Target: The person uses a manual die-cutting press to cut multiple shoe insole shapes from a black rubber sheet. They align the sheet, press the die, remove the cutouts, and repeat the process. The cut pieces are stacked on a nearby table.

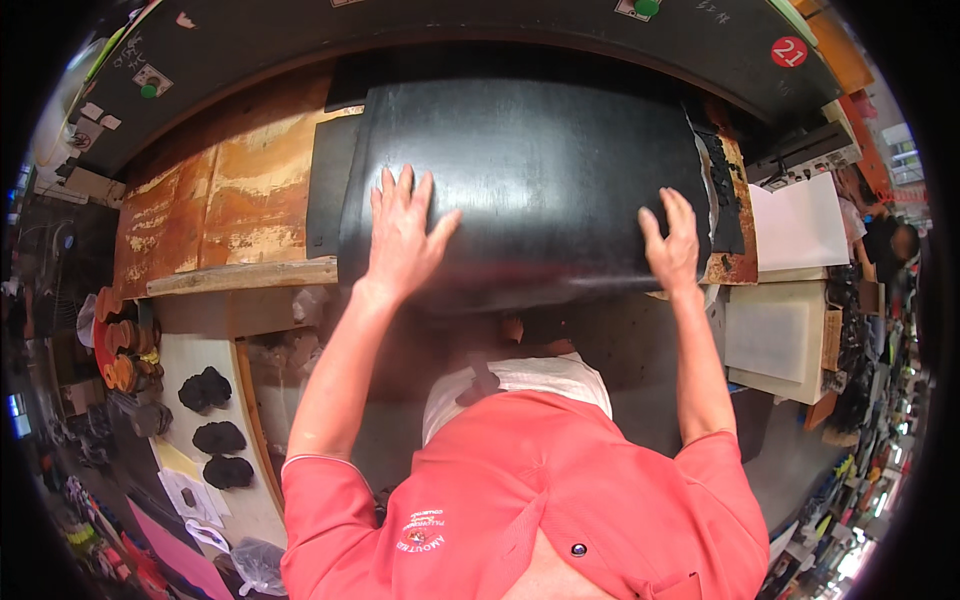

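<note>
A large, shiny black sheet (540,170) lies over the work surface in front of me, its near edge bending down over the front. My left hand (408,225) rests flat on the left part of the sheet, fingers spread. On its right part lies my right hand (672,238), thumb apart from the fingers and palm down. Neither hand holds anything. A smaller dark piece (333,180) sticks out from under the sheet's left side. Along the right side, torn black scraps (728,190) and a pale ragged edge show.
A worn brown board (230,190) extends left. Behind stands a dark machine beam (480,25) with green buttons (149,90). White paper (797,222) lies at right above a pale box (775,335). Several black pieces (218,437) sit on a white board at lower left.
</note>
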A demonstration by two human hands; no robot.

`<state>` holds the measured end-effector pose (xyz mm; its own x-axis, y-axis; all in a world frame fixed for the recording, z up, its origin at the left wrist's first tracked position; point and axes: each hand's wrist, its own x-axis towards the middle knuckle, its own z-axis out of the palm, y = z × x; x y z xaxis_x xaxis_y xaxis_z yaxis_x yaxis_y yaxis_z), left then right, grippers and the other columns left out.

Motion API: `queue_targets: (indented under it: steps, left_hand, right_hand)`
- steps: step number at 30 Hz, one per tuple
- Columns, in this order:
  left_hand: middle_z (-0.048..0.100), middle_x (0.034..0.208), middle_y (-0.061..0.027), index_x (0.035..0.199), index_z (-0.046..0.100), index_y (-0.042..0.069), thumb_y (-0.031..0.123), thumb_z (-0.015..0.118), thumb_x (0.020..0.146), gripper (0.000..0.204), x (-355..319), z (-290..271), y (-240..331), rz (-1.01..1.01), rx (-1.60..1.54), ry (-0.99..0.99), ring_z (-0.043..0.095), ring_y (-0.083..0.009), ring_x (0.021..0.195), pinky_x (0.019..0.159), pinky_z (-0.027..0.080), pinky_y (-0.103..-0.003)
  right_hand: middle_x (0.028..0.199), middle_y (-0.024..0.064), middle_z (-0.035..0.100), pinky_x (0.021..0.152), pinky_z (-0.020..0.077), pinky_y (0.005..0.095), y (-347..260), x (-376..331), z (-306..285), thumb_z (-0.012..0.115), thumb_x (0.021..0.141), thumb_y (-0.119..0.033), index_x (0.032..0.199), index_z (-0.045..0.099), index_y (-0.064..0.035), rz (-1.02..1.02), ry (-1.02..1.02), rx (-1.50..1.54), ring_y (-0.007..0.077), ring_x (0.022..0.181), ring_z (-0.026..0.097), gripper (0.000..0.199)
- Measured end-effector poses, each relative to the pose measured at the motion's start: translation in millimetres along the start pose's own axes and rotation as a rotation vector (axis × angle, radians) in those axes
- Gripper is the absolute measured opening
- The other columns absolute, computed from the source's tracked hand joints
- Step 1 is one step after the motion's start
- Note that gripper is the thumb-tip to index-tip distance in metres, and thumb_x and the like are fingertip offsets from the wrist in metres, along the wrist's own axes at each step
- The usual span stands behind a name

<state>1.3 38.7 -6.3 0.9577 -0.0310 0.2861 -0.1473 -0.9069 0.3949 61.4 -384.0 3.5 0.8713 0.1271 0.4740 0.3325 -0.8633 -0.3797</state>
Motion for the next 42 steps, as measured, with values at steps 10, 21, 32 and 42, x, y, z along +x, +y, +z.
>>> queue_targets:
  steps: [10, 21, 32, 42]
  left_hand:
    - [0.041, 0.160, -0.0351, 0.150, 0.056, 0.000, 0.042, 0.066, 0.103, 0.064, 68.0, 42.6, -8.6, 0.014, 0.215, 0.141, 0.032, -0.0592, 0.151, 0.123, 0.025, -0.068]
    - [0.038, 0.164, -0.0336, 0.155, 0.050, 0.000, 0.044, 0.069, 0.102, 0.071, 80.2, 16.4, 9.0, -0.075, 0.161, -0.013, 0.028, -0.0575, 0.154, 0.124, 0.022, -0.070]
    - [0.044, 0.162, -0.0298, 0.150, 0.058, 0.004, 0.047, 0.064, 0.103, 0.064, 138.3, 59.4, 5.0, -0.145, 0.237, 0.189, 0.030, -0.0550, 0.154, 0.126, 0.019, -0.067]
    - [0.042, 0.164, -0.0273, 0.152, 0.058, 0.009, 0.051, 0.062, 0.103, 0.065, 114.6, 49.1, -9.9, -0.219, 0.350, 0.147, 0.032, -0.0527, 0.154, 0.125, 0.025, -0.066]
  right_hand:
    - [0.166, 0.0261, 0.038, 0.124, 0.0251, 0.0665, 13.1, 45.8, 52.7, 0.056, 0.107, -0.044, 0.158, 0.051, -0.0095, -0.141, -0.233, -0.291, 0.0432, 0.156, 0.033, 0.062]
    - [0.161, 0.0280, 0.045, 0.127, 0.0225, 0.0620, 0.1, 115.1, 57.3, 0.059, 0.106, -0.044, 0.154, 0.053, -0.0023, -0.182, -0.314, -0.152, 0.0452, 0.155, 0.033, 0.063]
    - [0.164, 0.0235, 0.044, 0.129, 0.0244, 0.0537, 52.9, 146.8, 85.5, 0.058, 0.108, -0.035, 0.152, 0.058, -0.0063, -0.183, -0.324, -0.150, 0.0411, 0.155, 0.037, 0.052]
    - [0.153, 0.0251, 0.055, 0.123, 0.0348, 0.0509, 48.5, 151.9, 90.3, 0.066, 0.102, -0.031, 0.141, 0.067, -0.0045, -0.271, -0.159, -0.081, 0.0420, 0.143, 0.049, 0.047]
